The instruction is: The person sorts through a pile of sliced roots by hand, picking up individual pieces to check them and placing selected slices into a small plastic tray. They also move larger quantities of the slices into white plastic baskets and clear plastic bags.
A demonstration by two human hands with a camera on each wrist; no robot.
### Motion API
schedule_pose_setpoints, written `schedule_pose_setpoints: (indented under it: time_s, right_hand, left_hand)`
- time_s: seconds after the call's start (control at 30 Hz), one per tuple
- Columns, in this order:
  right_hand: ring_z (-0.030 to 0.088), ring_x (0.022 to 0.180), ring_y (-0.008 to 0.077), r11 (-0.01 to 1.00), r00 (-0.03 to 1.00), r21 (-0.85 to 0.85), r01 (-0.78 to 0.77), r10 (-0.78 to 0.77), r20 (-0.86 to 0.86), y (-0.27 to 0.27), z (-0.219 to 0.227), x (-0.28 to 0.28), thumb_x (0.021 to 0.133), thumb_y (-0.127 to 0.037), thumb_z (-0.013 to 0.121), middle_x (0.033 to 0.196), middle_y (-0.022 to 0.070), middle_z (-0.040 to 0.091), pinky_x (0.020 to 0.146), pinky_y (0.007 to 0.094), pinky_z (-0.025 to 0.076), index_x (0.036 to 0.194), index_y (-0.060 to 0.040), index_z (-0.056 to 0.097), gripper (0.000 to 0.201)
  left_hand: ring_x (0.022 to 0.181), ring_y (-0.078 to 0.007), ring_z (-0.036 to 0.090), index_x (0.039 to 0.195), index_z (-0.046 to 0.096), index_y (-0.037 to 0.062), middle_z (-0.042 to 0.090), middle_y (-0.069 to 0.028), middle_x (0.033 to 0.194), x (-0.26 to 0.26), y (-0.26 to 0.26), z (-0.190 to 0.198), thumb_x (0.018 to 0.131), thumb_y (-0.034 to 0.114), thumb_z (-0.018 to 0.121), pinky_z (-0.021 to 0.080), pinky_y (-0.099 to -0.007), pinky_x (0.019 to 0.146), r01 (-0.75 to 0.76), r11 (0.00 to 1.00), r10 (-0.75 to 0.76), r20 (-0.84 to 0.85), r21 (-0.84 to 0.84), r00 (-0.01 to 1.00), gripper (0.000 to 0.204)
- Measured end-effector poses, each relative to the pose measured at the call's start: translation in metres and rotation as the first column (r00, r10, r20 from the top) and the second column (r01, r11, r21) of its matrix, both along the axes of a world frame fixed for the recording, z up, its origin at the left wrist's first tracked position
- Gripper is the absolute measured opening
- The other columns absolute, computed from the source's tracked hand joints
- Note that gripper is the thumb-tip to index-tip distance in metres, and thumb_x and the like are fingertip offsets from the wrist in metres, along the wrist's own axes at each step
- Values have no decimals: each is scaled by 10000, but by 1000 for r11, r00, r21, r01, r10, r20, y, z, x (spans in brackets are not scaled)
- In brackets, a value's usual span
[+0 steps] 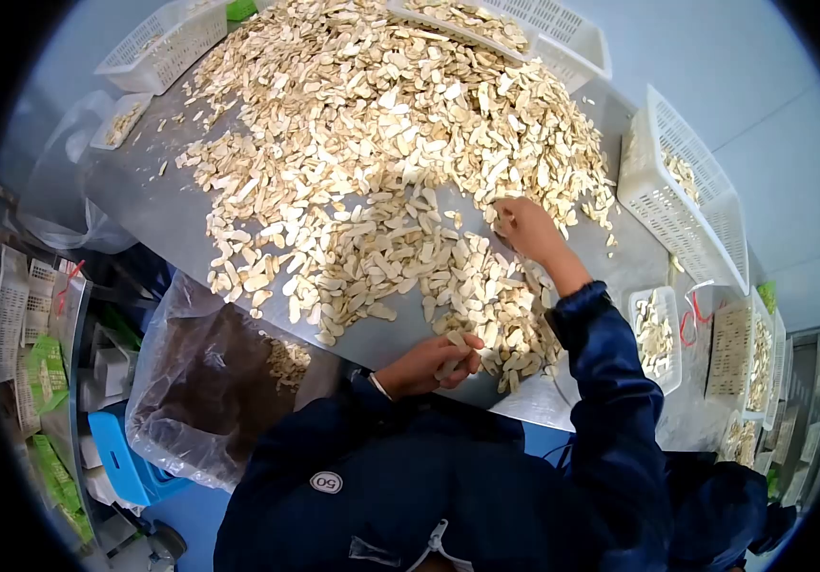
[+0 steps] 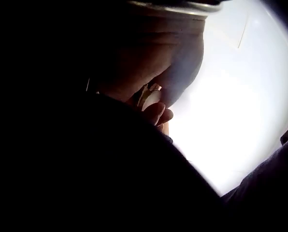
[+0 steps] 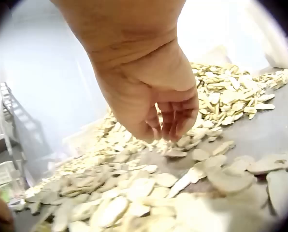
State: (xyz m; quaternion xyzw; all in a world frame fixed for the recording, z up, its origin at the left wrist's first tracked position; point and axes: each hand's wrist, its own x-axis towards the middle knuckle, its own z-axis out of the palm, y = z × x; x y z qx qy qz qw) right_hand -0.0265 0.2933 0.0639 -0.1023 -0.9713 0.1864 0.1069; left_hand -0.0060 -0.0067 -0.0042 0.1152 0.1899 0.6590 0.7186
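Low at the table's near edge, my left hand (image 1: 434, 365) curls round a few pale dried slices (image 1: 455, 339), whose ends stick out between thumb and fingers. The dark left wrist view shows a pale slice (image 2: 151, 98) within the left hand (image 2: 158, 63). My right hand (image 1: 524, 229) hangs over the spread of slices (image 1: 381, 238), right of the table's middle. In the right wrist view its fingers (image 3: 185, 123) bend loosely downward, the tips close over the slices, with a gap between thumb and fingers and no slice visible there.
A large heap of slices (image 1: 381, 86) covers the back of the metal table (image 1: 143, 191). White perforated baskets (image 1: 685, 195) line the back and right. A small white tray (image 1: 667, 367) of slices sits at the right. Left of me stands a plastic-lined bin (image 1: 181, 372).
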Motion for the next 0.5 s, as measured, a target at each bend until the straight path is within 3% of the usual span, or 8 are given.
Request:
schedule_pose_setpoints:
  time_s: [0.07, 0.17, 0.3, 0.33, 0.43, 0.47, 0.5]
  right_hand:
    - [652, 873, 363, 994, 994, 96, 55, -45, -104, 22, -19, -21, 888, -97, 580, 945, 165, 668, 797, 429, 541, 1096, -102, 721, 251]
    - [639, 949, 344, 987, 986, 163, -8, 35, -165, 30, -27, -40, 880, -95, 600, 987, 132, 663, 821, 422, 539, 1064, -95, 723, 221]
    - [610, 1004, 327, 947, 998, 319, -27, 42, -40, 19, -24, -38, 864, -100, 634, 1030, 96, 644, 836, 414, 534, 941, -71, 706, 109]
    - [629, 945, 318, 945, 996, 326, -27, 54, -75, 17, -23, -33, 859, -117, 643, 967, 90, 657, 820, 398, 523, 902, -69, 702, 87]
    - [644, 823, 328, 996, 998, 74, -55, 53, 33, 13, -9, -18, 842, -136, 662, 861, 92, 676, 745, 394, 513, 868, -67, 692, 79]
    - [625, 666, 231, 996, 993, -48, 81, -77, 88, 7, -3, -7, 863, -162, 687, 712, 57, 641, 647, 341, 486, 835, -65, 674, 102]
    - [605, 658, 186, 963, 986, -243, 114, -80, 145, 9, -5, -1, 877, -167, 692, 701, 38, 626, 629, 321, 475, 833, -64, 668, 115]
  left_hand:
    - [640, -111, 485, 1275, 527, 56, 603, -87, 951, 1, -1, 3, 1034, 172, 467, 351, -231, 518, -15, 1000, 15, -9, -6, 1000, 274]
    - [643, -112, 486, 1264, 531, 52, 603, -85, 938, 0, -1, 1, 1063, 250, 435, 356, -225, 519, -28, 1000, 28, 0, 8, 1000, 298]
    - [650, -111, 490, 1259, 536, 51, 604, -87, 925, -3, -4, 12, 1088, 363, 384, 363, -223, 521, -24, 999, 26, 87, -26, 996, 387]
    - [650, -111, 491, 1258, 537, 53, 604, -87, 924, -3, -5, 13, 1092, 379, 373, 363, -222, 521, -21, 999, 24, 100, -29, 995, 401]
    - [650, -106, 490, 1249, 545, 62, 605, -86, 923, -1, -3, 8, 1095, 377, 364, 361, -221, 521, -36, 999, 37, 115, -14, 993, 395]
    - [649, -103, 489, 1246, 548, 66, 605, -85, 923, 0, -2, 6, 1096, 368, 364, 360, -221, 521, -43, 999, 43, 114, -4, 992, 384]
    - [651, -103, 488, 1243, 550, 68, 605, -86, 924, 0, -1, 6, 1095, 361, 364, 358, -221, 521, -33, 999, 33, 106, -1, 994, 377]
